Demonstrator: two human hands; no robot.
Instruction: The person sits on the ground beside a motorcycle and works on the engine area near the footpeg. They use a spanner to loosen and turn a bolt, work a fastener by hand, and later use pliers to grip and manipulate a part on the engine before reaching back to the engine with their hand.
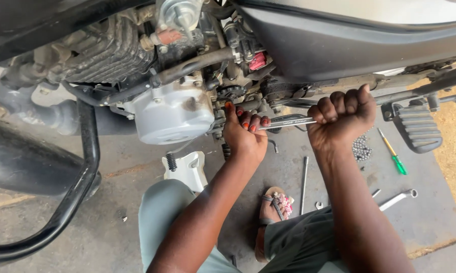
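Both hands work at one long, flat, polished steel spanner point(287, 121) held level beneath the motorcycle engine. The right hand point(342, 119) is closed in a tight fist around the outer end of the shaft, knuckles up and thumb tucked. The left hand point(244, 132) cups the inner end, its fingers with red-painted nails curled over the bar where it meets the grimy black fittings low on the engine; the spanner's head is hidden behind those fingers.

Just beside the left hand sits the smooth, rounded, silver-grey cast metal engine cover point(171, 114), and above it the ribbed, dust-caked cylinder fins point(106, 48). A bent black steel tube crash guard point(81, 177) sweeps down on the left. To the right of the right hand hangs a ridged black rubber footrest point(418, 126).

On the rough grey concrete floor point(111, 227) lie a slim screwdriver with a green plastic handle point(394, 156), a bright chrome wrench with a ring end point(397, 198), a thin straight steel rod point(304, 184), a coil of dull metal chain point(361, 148) and a white moulded plastic piece point(187, 169). A foot in a beaded open sandal point(276, 205) rests between the person's pale grey-green trouser legs.
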